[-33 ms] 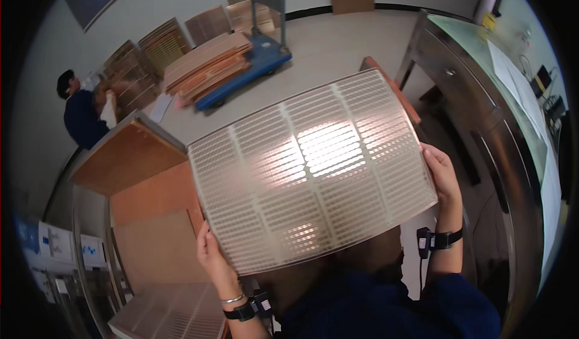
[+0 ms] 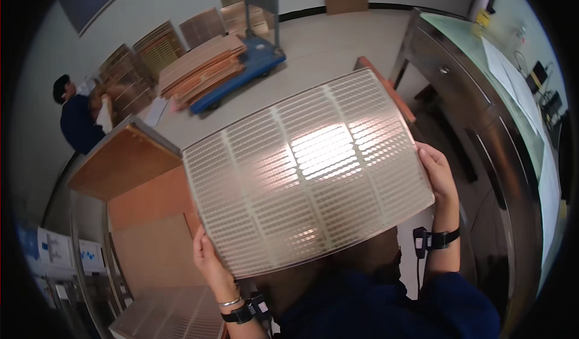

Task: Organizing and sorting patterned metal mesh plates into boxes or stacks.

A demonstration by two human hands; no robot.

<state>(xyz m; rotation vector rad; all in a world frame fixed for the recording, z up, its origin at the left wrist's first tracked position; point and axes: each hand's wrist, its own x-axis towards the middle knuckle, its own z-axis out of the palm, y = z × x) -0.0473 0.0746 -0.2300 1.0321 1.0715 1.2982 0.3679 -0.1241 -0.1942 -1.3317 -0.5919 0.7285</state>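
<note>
A thin, rectangular circuit board panel [image 2: 259, 188] spans the middle of the head view, tilted with its right end farther away. Rows of shiny strips, split by paler bands, cover its face, and bright light reflects off it. My left hand [image 2: 211, 259] grips its lower left edge, the fingertips partly behind the sheet. At the right edge my right hand [image 2: 439, 173] pinches the panel, with its other fingers curled behind. Lower left, a similar panel [image 2: 175, 316] lies in front of an orange-brown board [image 2: 151, 197].
A blue trolley [image 2: 256, 67] carries stacked copper-coloured sheets [image 2: 196, 67] beyond the panel. Several more panels [image 2: 154, 46] lean on the wall near a crouching person [image 2: 78, 119]. To my right stands a metal-framed table [image 2: 464, 76] with papers and cables. An upturned brown board [image 2: 129, 161] is at left.
Everything in view has shifted slightly to the left. Both hands keep their hold on the panel, which stays at nearly the same tilt.
</note>
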